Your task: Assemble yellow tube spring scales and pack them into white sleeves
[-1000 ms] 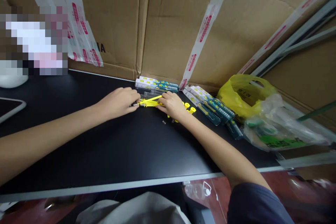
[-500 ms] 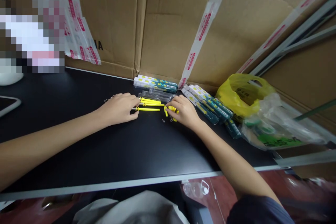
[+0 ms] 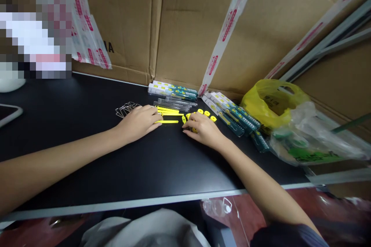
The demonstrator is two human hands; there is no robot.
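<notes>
My left hand (image 3: 140, 121) lies over a bundle of thin rods, its fingers curled and the thumb against one yellow rod (image 3: 169, 122). More yellow rod ends (image 3: 171, 111) stick out beyond its fingertips. On the other side of the hand, bent metal wire ends (image 3: 125, 109) fan out on the black table. My right hand (image 3: 201, 126) is low over several small yellow pieces (image 3: 206, 113), fingers and thumb drawn together. A yellow piece (image 3: 184, 119) lies by its fingertips; anything in the pinch is too small or hidden to make out.
Clear plastic tubes (image 3: 174, 104) lie behind the rods. Printed slim boxes (image 3: 171, 89) stand against the cardboard, with more boxes (image 3: 232, 110) to the right. A yellow bag (image 3: 272, 102) and a clear bag (image 3: 313, 139) sit at the right end. A phone (image 3: 10, 115) lies far left.
My left hand has shifted right along the rods, uncovering the wire ends. My right hand has moved slightly right and nearer me, showing more yellow pieces behind it.
</notes>
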